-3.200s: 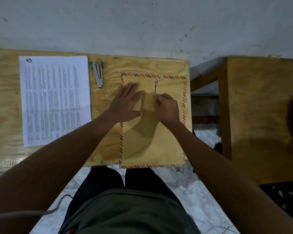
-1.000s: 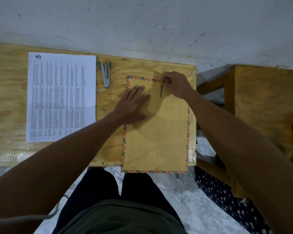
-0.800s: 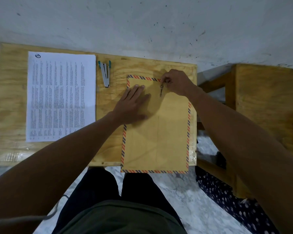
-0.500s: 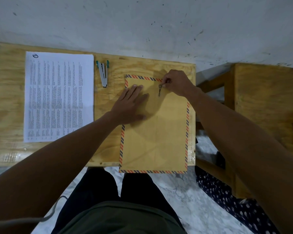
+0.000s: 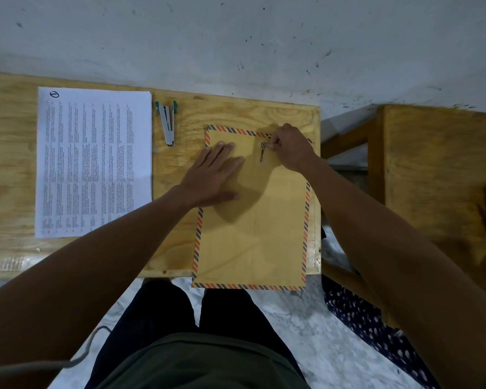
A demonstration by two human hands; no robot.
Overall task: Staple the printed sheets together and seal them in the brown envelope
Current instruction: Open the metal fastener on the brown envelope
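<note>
Left hand (image 5: 212,175) lies open and flat, pinning the envelope (image 5: 253,220) to the table (image 5: 180,242), so the right hand (image 5: 291,148) can pinch its string clasp (image 5: 262,151).

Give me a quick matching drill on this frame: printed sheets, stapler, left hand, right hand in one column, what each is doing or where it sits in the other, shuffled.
Column 1:
1. printed sheets
2. stapler
3. left hand
4. right hand

Column 2:
A. pinching at the string clasp near the brown envelope's top edge
B. lying between the paper and the envelope
C. pressed flat on the envelope
D. lying on the left part of the desk

Pairs: 1-D, 2-B, 3-C, 4-A
</note>
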